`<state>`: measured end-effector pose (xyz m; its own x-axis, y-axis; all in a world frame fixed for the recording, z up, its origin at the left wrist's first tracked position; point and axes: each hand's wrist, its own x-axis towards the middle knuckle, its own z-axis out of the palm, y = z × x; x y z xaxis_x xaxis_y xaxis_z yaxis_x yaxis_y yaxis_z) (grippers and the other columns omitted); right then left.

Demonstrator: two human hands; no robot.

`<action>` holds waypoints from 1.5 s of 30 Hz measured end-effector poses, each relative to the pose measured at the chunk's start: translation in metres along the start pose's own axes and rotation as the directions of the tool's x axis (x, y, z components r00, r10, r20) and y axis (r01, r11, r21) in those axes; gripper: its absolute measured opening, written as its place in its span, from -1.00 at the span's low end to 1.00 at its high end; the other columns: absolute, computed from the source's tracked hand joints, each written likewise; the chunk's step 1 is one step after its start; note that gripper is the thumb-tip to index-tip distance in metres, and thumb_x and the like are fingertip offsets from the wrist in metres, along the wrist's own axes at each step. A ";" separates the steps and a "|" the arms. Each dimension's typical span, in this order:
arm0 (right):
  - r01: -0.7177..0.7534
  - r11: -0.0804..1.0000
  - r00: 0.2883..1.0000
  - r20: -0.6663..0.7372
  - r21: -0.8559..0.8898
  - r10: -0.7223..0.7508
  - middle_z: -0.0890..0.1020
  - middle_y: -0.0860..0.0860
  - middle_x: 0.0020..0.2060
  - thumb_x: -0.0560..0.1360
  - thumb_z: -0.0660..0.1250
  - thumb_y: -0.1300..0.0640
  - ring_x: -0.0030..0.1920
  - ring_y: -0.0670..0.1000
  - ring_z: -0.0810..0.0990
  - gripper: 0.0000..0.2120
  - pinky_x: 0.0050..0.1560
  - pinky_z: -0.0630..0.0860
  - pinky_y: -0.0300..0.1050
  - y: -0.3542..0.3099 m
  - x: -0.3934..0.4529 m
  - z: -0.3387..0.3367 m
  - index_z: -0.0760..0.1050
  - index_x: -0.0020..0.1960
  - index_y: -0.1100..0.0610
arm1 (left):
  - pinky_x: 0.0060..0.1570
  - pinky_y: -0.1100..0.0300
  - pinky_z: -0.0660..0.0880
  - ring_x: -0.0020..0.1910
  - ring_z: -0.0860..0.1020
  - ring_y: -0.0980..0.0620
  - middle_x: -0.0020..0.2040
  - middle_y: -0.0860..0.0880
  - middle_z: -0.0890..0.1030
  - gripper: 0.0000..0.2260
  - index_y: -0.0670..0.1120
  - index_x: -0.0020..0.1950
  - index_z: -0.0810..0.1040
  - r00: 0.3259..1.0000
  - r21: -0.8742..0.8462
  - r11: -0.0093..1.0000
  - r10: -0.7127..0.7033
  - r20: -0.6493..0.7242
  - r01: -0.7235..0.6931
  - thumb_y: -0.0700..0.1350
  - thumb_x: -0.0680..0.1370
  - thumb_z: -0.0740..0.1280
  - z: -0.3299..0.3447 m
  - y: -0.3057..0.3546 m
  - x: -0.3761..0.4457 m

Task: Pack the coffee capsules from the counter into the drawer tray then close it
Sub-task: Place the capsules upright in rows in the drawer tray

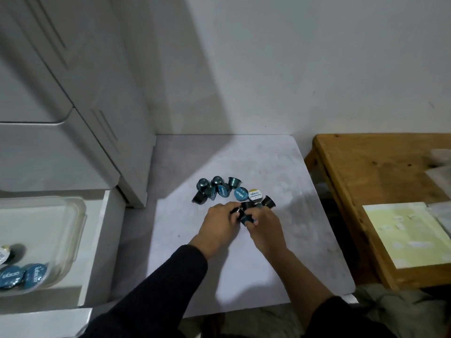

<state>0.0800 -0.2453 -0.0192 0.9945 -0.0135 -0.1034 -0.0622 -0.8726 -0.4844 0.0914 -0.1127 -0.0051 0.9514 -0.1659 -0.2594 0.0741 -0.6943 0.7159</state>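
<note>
We stand over the pale counter (256, 264), with the white drawer (97, 252) pulled open at our left and a wooden table (366, 181) just beside the counter on the right. Inside the drawer sits the clear tray (73, 215), already holding a few capsules (23, 276) near its front end.

Most of the work remains on the counter: a loose heap of blue capsules (219, 189) lies near the middle, with one white-lidded capsule (255, 194) at its right side.

Our left hand (220, 226) and right hand (264, 226) meet at the near edge of the heap, both curled around dark capsules (246, 212) gathered between them; how many each holds we cannot tell.

These pods look light, small and rigid, with smooth tapered sides likely to slip and roll. We judge it best to cup several by their bodies, rims outward, sparing the thin foil lids from fingertip pressure.
</note>
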 end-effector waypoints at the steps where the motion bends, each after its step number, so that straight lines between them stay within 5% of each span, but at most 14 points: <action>1: 0.005 1.000 1.000 0.004 0.007 -0.005 0.57 0.15 0.04 0.43 0.29 0.24 0.01 0.11 0.53 -0.75 -0.11 0.30 -0.24 0.001 -0.001 0.001 0.55 0.10 0.15 | 0.02 0.29 0.38 0.03 0.56 -0.04 0.02 -0.10 0.63 -0.75 0.04 0.20 0.55 1.000 -0.027 1.000 -0.007 -0.021 0.006 -0.10 0.55 0.22 0.001 -0.001 -0.001; 8: -0.021 0.999 1.000 -0.018 0.038 0.021 0.64 0.05 -0.12 0.42 0.37 0.06 -0.07 0.05 0.56 -0.83 -0.17 0.28 -0.28 0.001 -0.005 0.000 0.57 -0.04 0.12 | -0.25 0.64 0.33 -0.26 0.53 0.27 -0.18 0.02 0.66 -0.89 -0.09 -0.06 0.62 0.976 -0.281 0.954 -0.148 -0.157 0.099 -0.12 0.53 0.31 0.004 -0.004 -0.005; 15: -0.020 1.000 0.999 0.039 -0.012 0.021 0.59 0.04 -0.40 0.43 0.33 0.02 -0.35 -0.03 0.44 -0.76 -0.46 0.13 -0.36 -0.008 -0.005 -0.007 0.53 -0.30 0.16 | -0.24 0.69 0.32 -0.21 0.55 0.20 -0.13 -0.01 0.67 -0.84 -0.14 -0.04 0.64 0.939 -0.383 0.909 -0.265 -0.217 0.168 -0.31 0.50 0.29 0.007 -0.014 -0.004; 21: -0.091 0.995 0.993 0.073 -0.033 0.093 0.44 0.08 -0.45 0.43 0.25 0.18 -0.45 -0.02 0.31 -0.77 -0.45 0.26 -0.29 -0.015 -0.006 -0.009 0.42 -0.40 0.18 | -0.26 0.69 0.34 -0.20 0.55 0.19 -0.16 0.03 0.64 -0.77 -0.10 -0.06 0.66 0.916 -0.454 0.868 -0.332 -0.226 0.203 -0.34 0.50 0.25 0.004 -0.017 -0.008; 24: -0.189 0.975 0.978 0.112 0.116 0.176 0.65 0.21 -0.29 0.41 0.28 0.22 -0.23 0.16 0.58 -0.85 -0.21 0.47 -0.10 -0.014 -0.006 -0.006 0.59 -0.24 0.26 | -0.28 0.67 0.36 -0.22 0.55 0.21 -0.13 0.02 0.65 -0.76 -0.08 -0.06 0.66 0.898 -0.496 0.838 -0.377 -0.225 0.228 -0.33 0.50 0.24 0.001 -0.019 -0.012; 29: -0.238 0.874 0.971 0.125 0.424 0.203 0.69 0.09 -0.20 0.43 0.34 0.33 -0.29 -0.12 0.63 -0.85 -0.22 0.49 -0.34 -0.020 -0.007 -0.007 0.66 -0.07 0.21 | -0.11 0.50 0.39 -0.11 0.54 0.15 -0.09 0.03 0.64 -0.75 -0.07 -0.01 0.66 0.884 -0.547 0.805 -0.407 -0.231 0.228 -0.30 0.51 0.24 -0.016 -0.014 -0.021; 32: -0.248 0.719 0.967 0.122 0.650 0.223 0.65 0.12 -0.25 0.43 0.33 0.40 -0.26 0.00 0.62 -0.85 -0.08 0.62 -0.08 -0.033 -0.004 -0.017 0.65 -0.13 0.24 | -0.16 0.54 0.40 -0.12 0.55 0.18 -0.10 0.06 0.64 -0.75 -0.05 -0.03 0.67 0.885 -0.565 0.806 -0.383 -0.264 0.180 -0.29 0.51 0.25 -0.034 -0.009 -0.030; 34: -0.236 0.669 0.970 0.131 0.704 0.204 0.65 0.07 -0.29 0.43 0.31 0.40 -0.23 0.05 0.59 -0.78 -0.13 0.57 -0.09 -0.046 -0.001 -0.027 0.65 -0.22 0.15 | -0.17 0.55 0.45 -0.15 0.58 0.19 -0.10 0.04 0.67 -0.74 0.00 -0.08 0.68 0.891 -0.586 0.799 -0.356 -0.282 0.134 -0.30 0.50 0.26 -0.048 -0.008 -0.038; 37: -0.200 0.638 0.980 0.154 0.744 0.127 0.62 -0.05 -0.39 0.43 0.31 0.40 -0.36 -0.12 0.55 -0.67 -0.24 0.47 -0.27 -0.072 0.003 -0.045 0.63 -0.32 0.02 | -0.16 0.31 0.51 -0.17 0.60 0.08 -0.10 0.00 0.70 -0.70 0.09 -0.15 0.66 0.905 -0.596 0.800 -0.303 -0.300 0.071 -0.29 0.51 0.26 -0.076 -0.006 -0.054; 40: -0.141 0.649 0.984 0.176 0.747 0.011 0.63 -0.09 -0.43 0.43 0.29 0.40 -0.45 -0.24 0.53 -0.69 -0.39 0.42 -0.42 -0.104 0.001 -0.065 0.63 -0.28 0.05 | -0.25 0.53 0.45 -0.19 0.60 0.16 -0.16 0.06 0.68 -0.73 0.03 -0.11 0.66 0.910 -0.563 0.826 -0.251 -0.331 0.023 -0.29 0.52 0.25 -0.107 -0.006 -0.075; 45: -0.012 0.723 0.974 0.171 0.691 -0.148 0.67 -0.01 -0.35 0.42 0.31 0.35 -0.37 -0.10 0.57 -0.73 -0.32 0.48 -0.29 -0.163 -0.010 -0.075 0.65 -0.26 0.03 | -0.04 0.32 0.50 -0.10 0.63 0.16 -0.15 0.12 0.70 -0.68 0.18 -0.23 0.65 0.900 -0.466 0.885 -0.181 -0.397 -0.027 -0.25 0.50 0.30 -0.163 -0.020 -0.114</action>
<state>0.0867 -0.1398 0.1257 0.9636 0.1994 -0.1778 -0.1143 -0.2938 -0.9490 0.0305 0.0342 0.1161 0.9614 0.2542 -0.1057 0.1786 -0.2834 0.9422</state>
